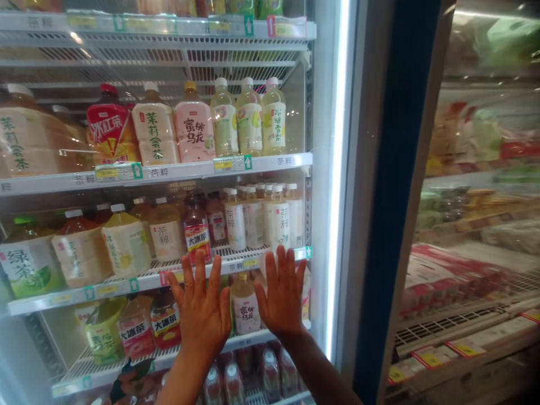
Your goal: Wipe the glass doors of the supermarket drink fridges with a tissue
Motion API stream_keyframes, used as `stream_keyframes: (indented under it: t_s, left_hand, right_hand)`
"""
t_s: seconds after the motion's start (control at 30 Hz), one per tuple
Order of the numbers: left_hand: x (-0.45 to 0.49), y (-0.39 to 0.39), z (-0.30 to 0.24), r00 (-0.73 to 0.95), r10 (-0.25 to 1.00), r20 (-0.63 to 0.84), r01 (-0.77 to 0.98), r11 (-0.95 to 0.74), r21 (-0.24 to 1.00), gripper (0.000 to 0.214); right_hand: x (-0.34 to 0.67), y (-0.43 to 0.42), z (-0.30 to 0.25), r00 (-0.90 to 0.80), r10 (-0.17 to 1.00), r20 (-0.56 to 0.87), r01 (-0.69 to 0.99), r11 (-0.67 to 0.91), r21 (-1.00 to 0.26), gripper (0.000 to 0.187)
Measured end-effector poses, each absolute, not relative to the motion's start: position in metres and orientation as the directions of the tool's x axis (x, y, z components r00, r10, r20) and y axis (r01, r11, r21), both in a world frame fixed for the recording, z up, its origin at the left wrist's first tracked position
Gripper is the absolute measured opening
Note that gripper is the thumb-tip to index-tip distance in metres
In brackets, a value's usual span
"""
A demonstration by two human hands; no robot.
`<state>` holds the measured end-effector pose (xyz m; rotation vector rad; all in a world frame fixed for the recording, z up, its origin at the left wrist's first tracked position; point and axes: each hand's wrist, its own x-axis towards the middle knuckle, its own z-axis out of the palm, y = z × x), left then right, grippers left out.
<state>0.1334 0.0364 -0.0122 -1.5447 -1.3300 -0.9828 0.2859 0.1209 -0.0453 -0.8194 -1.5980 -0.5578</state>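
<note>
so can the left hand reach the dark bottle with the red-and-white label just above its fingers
Probably not: what looks like clear glass separates the spread left hand from the bottle.

Directly beyond the left fingers (pixel 199 275) a single bottle (pixel 196 225) stands at the front of the middle shelf (pixel 42 302); beyond the right fingers (pixel 282 267), a bottle cluster (pixel 274 219) takes that shelf's right end. Between the thumbs, behind them, an oolong bottle (pixel 247 312) stands on the lower shelf (pixel 67 387). Above the fingers runs the upper shelf (pixel 42 183). Far right of the fingers, seemingly in a neighbouring case (pixel 459 326), packages (pixel 451 275) lie stacked.
</note>
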Motion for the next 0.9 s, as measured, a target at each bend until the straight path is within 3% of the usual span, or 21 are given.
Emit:
stream_keyframes:
  t_s: [0.13, 0.37, 0.57, 0.8, 0.9]
  left_hand:
    - [0.144, 0.043, -0.015, 0.090, 0.307, 0.947, 0.995, -0.065, -0.074, 0.076]
    - [0.144, 0.044, -0.021, 0.065, 0.329, 0.942, 0.998, -0.029, -0.059, 0.074]
    - [0.144, 0.043, -0.020, 0.083, 0.336, 0.938, 0.996, -0.018, -0.082, 0.076]
    - [0.136, 0.039, -0.026, 0.110, 0.341, 0.934, 0.994, -0.025, -0.107, 0.076]
    - [0.132, 0.036, -0.027, 0.144, 0.347, 0.927, 0.989, -0.029, -0.143, 0.075]
  right_hand:
    - [0.306, 0.133, -0.015, 0.030, 0.257, 0.966, 0.774, 0.606, -0.186, 0.072]
    - [0.310, 0.128, -0.078, 0.016, 0.217, 0.976, 0.797, 0.586, -0.143, 0.076]
    - [0.339, 0.155, -0.011, 0.082, 0.251, 0.965, 0.778, 0.589, -0.219, 0.073]
    - [0.316, 0.134, -0.083, 0.061, 0.267, 0.962, 0.774, 0.596, -0.214, 0.076]
    - [0.315, 0.141, -0.041, 0.052, 0.258, 0.965, 0.778, 0.596, -0.202, 0.075]
